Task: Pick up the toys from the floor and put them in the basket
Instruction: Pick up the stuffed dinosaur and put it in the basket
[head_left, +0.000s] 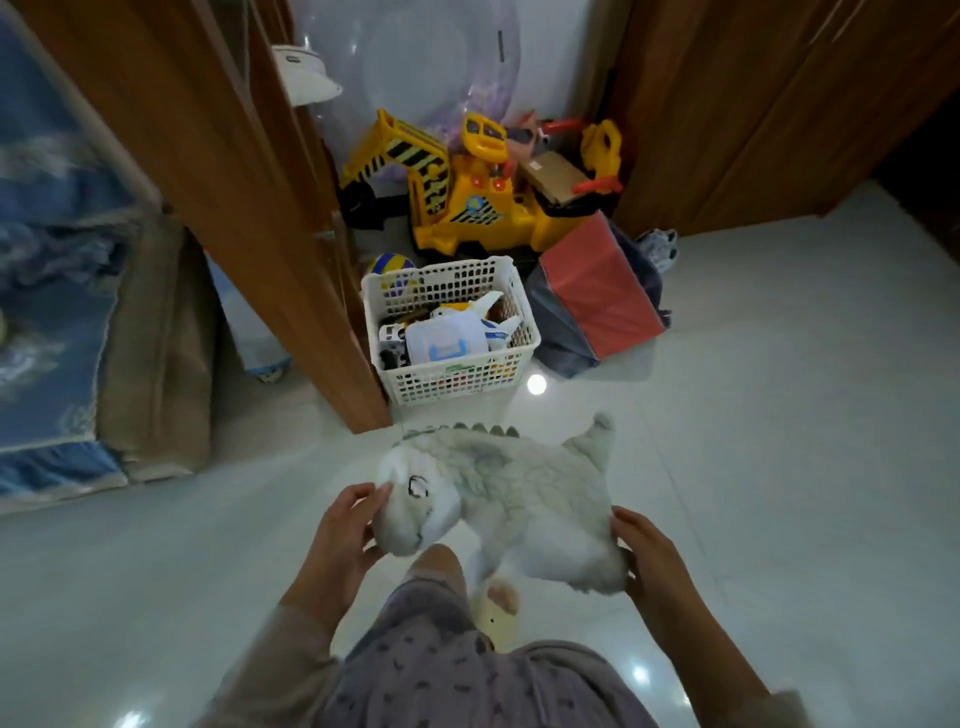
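Plush dinosaur (511, 499), held off the floor just short of the white basket (451, 332).
Left hand (345, 535) grips its head; right hand (641, 551) grips its rump; basket already holds toys.

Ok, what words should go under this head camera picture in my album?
Two hands, left and right, carry a plush dinosaur toward a white basket already holding toys.
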